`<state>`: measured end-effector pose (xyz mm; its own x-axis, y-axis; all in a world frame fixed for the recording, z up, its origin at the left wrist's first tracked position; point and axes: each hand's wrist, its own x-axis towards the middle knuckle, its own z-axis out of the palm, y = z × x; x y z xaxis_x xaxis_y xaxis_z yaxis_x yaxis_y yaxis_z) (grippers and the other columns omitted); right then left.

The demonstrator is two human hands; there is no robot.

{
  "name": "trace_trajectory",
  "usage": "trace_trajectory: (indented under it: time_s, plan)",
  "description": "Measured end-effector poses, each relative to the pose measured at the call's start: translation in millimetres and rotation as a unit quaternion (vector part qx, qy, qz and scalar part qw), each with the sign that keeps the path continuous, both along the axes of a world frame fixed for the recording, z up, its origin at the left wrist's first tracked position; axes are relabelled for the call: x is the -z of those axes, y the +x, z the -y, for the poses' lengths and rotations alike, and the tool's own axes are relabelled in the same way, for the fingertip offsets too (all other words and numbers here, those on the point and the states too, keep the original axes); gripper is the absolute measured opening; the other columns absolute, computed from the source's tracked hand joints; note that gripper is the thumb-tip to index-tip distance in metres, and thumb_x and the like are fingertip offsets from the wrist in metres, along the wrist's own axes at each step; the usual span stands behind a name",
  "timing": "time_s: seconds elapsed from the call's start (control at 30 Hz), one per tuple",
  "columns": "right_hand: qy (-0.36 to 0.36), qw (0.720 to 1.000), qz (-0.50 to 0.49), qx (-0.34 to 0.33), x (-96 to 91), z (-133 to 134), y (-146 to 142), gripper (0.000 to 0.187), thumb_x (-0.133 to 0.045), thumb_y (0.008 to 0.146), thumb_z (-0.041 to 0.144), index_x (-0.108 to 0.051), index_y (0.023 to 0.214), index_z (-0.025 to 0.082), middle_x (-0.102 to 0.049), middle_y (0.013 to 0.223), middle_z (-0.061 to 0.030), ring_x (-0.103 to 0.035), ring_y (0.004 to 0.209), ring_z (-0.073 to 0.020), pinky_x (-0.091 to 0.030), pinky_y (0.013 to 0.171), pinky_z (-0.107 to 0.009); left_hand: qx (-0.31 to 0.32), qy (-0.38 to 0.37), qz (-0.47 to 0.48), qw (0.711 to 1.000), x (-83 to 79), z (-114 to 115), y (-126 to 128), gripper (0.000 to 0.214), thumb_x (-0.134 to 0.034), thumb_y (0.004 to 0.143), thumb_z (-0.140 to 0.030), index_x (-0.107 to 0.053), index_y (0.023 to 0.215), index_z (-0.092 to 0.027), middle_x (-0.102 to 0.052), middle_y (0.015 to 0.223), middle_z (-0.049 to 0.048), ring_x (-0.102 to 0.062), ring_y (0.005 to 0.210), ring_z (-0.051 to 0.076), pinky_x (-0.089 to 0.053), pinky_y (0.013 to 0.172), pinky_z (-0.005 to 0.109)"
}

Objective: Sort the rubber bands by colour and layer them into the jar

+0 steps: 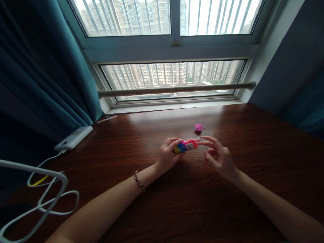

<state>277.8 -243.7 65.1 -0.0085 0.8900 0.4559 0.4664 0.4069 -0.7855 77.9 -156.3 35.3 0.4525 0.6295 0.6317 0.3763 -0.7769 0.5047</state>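
My left hand [170, 152] is wrapped round the left end of a small, brightly coloured tube-like package [187, 145]. Blue, yellow and red show on it, along with a white printed label and a clear, shiny right end. It lies nearly level just above the table; its exact kind I cannot tell. Beside the clear end is my right hand [219, 157], fingers apart, index and middle fingers reaching towards it. Whether those fingertips touch the package is unclear. Just beyond both hands, a small pink cap [198, 127] with a ring-shaped loop sits on the table.
The dark reddish wooden table [152, 209] runs up to a barred window. At the left stands a white power-bank-like device [74, 138] with a white cable [60, 182] looping across the near left. A blue curtain [50, 60] hangs at the left, and a wall is at the right.
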Motion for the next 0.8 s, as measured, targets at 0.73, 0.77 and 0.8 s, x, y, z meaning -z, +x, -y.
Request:
trace_trajectory:
  time_s: [0.73, 0.77, 0.8]
  plan:
    - [0.015, 0.999, -0.035, -0.032, 2.3, -2.0, 4.8, 0.049, -0.046, 0.079, 0.014, -0.034, 0.126, 0.023, -0.059, 0.113, -0.0097, -0.056, 0.05, -0.009, -0.05, 0.055, -0.027, 0.012, -0.037, 0.008, 0.999, -1.8, 1.7, 0.7, 0.037, -0.062, 0.073, -0.029, -0.054, 0.108, -0.019, -0.056, 0.105, 0.0082, -0.052, 0.097, 0.021, -0.043, 0.087, 0.034]
    - [0.025, 0.998, -0.042, -0.027, 2.4, -1.3, 4.8, 0.048, -0.046, 0.079, 0.014, -0.035, 0.125, 0.023, -0.059, 0.113, -0.0094, -0.056, 0.05, -0.0092, -0.05, 0.055, -0.028, 0.015, -0.05, 0.018, 0.998, -2.9, 1.7, 0.8, 0.038, -0.063, 0.072, -0.029, -0.054, 0.107, -0.019, -0.056, 0.105, 0.0082, -0.053, 0.097, 0.021, -0.043, 0.087, 0.034]
    - [0.035, 0.998, -0.049, -0.019, 2.7, -0.6, 4.6, 0.047, -0.046, 0.079, 0.014, -0.036, 0.125, 0.023, -0.059, 0.113, -0.0092, -0.057, 0.051, -0.0094, -0.05, 0.055, -0.028, 0.019, -0.064, 0.028, 0.997, -3.9, 1.6, 0.8, 0.037, -0.063, 0.072, -0.029, -0.054, 0.107, -0.019, -0.056, 0.104, 0.0081, -0.053, 0.097, 0.021, -0.043, 0.086, 0.033]
